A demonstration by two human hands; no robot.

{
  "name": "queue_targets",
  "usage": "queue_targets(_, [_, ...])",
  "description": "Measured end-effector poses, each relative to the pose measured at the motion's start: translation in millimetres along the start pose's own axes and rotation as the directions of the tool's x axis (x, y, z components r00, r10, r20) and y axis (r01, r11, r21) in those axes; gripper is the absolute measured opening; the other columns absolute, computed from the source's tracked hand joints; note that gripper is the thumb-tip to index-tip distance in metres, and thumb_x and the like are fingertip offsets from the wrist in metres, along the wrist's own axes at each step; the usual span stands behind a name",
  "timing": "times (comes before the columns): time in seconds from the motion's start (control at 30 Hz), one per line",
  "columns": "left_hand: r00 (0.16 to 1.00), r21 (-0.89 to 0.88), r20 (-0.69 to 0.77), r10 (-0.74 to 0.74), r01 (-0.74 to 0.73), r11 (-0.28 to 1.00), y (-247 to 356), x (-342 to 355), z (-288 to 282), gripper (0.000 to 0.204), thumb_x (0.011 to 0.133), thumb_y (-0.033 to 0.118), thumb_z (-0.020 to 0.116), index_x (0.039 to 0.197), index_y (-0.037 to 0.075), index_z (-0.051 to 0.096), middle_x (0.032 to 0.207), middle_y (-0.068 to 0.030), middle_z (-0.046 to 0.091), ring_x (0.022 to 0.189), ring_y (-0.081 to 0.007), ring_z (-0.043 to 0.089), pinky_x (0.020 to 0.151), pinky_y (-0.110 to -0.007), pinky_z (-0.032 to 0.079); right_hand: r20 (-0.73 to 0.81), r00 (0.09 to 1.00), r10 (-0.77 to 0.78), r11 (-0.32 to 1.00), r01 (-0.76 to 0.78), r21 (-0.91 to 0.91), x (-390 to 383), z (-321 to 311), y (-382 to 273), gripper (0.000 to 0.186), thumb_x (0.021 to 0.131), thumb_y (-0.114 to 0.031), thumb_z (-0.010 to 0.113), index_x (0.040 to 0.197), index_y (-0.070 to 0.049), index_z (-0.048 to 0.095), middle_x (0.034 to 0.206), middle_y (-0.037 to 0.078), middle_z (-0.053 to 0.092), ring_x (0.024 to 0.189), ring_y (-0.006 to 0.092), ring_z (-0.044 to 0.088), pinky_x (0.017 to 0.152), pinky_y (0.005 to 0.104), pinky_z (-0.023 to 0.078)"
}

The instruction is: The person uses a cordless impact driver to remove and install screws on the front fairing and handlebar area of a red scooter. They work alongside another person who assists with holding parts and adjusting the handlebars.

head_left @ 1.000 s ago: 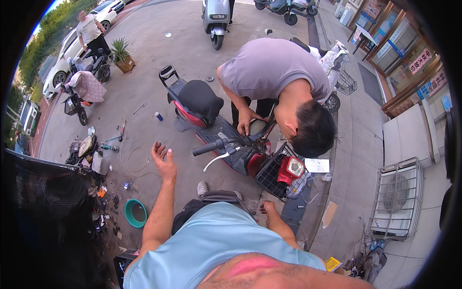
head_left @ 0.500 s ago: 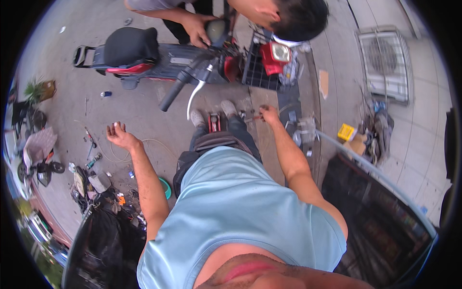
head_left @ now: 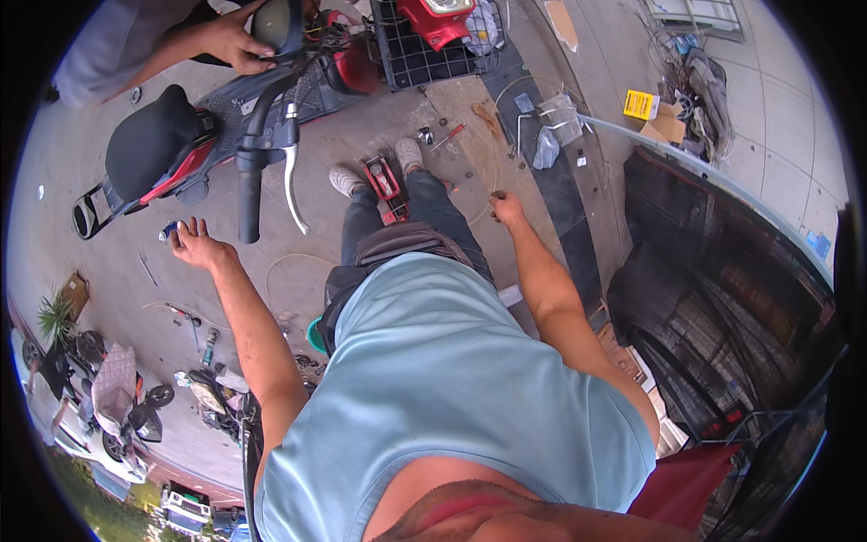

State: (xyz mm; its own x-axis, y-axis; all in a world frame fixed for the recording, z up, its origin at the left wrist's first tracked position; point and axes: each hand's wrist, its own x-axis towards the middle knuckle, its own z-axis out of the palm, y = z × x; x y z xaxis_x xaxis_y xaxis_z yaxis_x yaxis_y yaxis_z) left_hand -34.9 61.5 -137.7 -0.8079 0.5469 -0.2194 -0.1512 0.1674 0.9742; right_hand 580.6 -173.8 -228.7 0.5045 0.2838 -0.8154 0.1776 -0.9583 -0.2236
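My left hand is held out at the left with its fingers apart. Just past its fingertips appears a small blue can, which looks to be on the ground beyond. Out to the right, my right hand has its fingers curled in; whether anything is inside them is hidden. Between my feet stands a red floor jack. In front of me is a red and black scooter. Its handlebar grip and silver brake lever point toward me. Another person's hand holds a dark rounded part.
A black wire basket carries a red lamp housing. A screwdriver lies beyond my right foot. A green basin sits by my left side. At right are a yellow box and a dark glass-fronted case.
The view has turned, so the scooter appears farther left and tilted, and the jack shows more fully. My left hand stays open; my right hand stays curled. The other person has shifted left in view.
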Motion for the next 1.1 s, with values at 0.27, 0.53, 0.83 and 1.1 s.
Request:
queue_targets(0.27, [0.994,0.044,0.093,-0.057,0.053,0.998,-20.9,-0.2,38.5,0.048,0.095,0.018,0.062,0.133,0.001,0.038,0.122,-0.0174,0.054,0.109,-0.0330,0.060,0.087,-0.046,0.054,0.011,0.983,-0.184,0.978,0.182,0.103,24.2,16.8,-25.0,0.030,0.092,-0.015,0.065,0.118,-0.001,0.065,0.095,0.010,0.071,0.065,0.0168,0.066,0.055,0.0313,0.051])
queue_targets(0.53, [0.999,0.113,-0.014,-0.049,0.051,0.992,-26.0,-41.5,41.8,0.047,0.095,0.021,0.061,0.134,0.003,0.045,0.127,-0.0161,0.053,0.114,-0.0337,0.058,0.095,-0.048,0.050,0.009,0.936,-0.351,0.935,0.349,0.066,104.9,9.1,-16.8,0.028,0.091,-0.016,0.067,0.115,-0.001,0.066,0.091,0.010,0.071,0.063,0.0176,0.066,0.055,0.0322,0.052])
queue_targets(0.83, [0.996,0.288,-0.019,-0.089,0.090,0.953,-31.2,-85.5,42.5,0.045,0.096,0.023,0.055,0.136,0.005,0.047,0.130,-0.0159,0.053,0.122,-0.0383,0.055,0.101,-0.049,0.047,0.045,0.993,-0.105,0.986,0.098,0.138,115.9,-32.1,10.9,0.027,0.090,-0.021,0.068,0.110,-0.004,0.069,0.088,0.011,0.072,0.066,0.0198,0.068,0.059,0.0344,0.053])
queue_targets(1.1, [0.985,0.422,-0.050,-0.162,0.168,0.891,-38.2,-105.9,76.2,0.059,0.094,0.035,0.059,0.140,0.001,0.046,0.139,-0.0210,0.048,0.119,-0.0368,0.057,0.098,-0.045,0.052,0.073,0.996,-0.050,0.978,0.033,0.208,118.1,-20.8,60.9,0.030,0.092,-0.020,0.067,0.118,-0.005,0.067,0.093,0.010,0.072,0.064,0.0172,0.069,0.051,0.0317,0.052])
